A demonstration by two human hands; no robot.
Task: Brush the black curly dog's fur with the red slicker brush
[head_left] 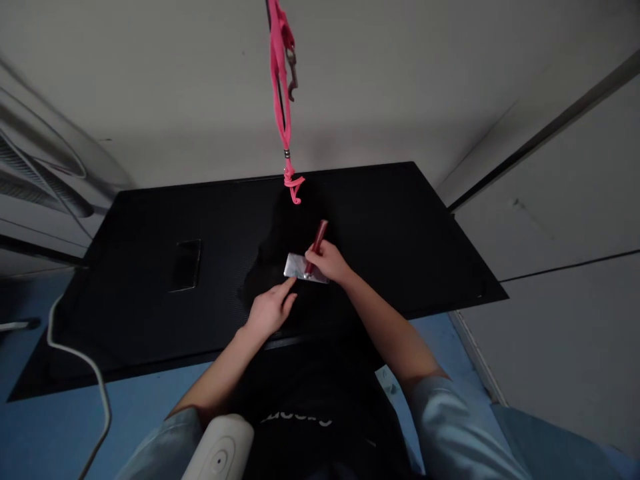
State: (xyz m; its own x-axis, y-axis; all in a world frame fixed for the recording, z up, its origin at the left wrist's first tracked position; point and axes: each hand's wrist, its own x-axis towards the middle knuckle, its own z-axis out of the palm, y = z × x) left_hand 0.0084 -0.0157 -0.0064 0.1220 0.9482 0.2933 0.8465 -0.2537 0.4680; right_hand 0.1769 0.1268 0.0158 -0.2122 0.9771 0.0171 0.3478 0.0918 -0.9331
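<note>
My right hand [330, 262] is closed around a dark red pen-like tool [319, 237] held at a slant. Its lower end meets a small silvery rectangular plate [295, 265] that lies on the black table [400, 233]. I cannot make out the tip clearly. My left hand [271, 308] has its index finger stretched out to the near edge of the plate, thumb apart, with nothing in its grasp. My right hand covers part of the plate's right side.
A flat dark rectangular object [186, 265] with a shiny rim lies left on the table. Above the far edge hangs a pink strap [281, 100] with a metal hook. A white cable [95, 367] runs by the left near corner. A white rounded device [220, 447] is close to my left arm.
</note>
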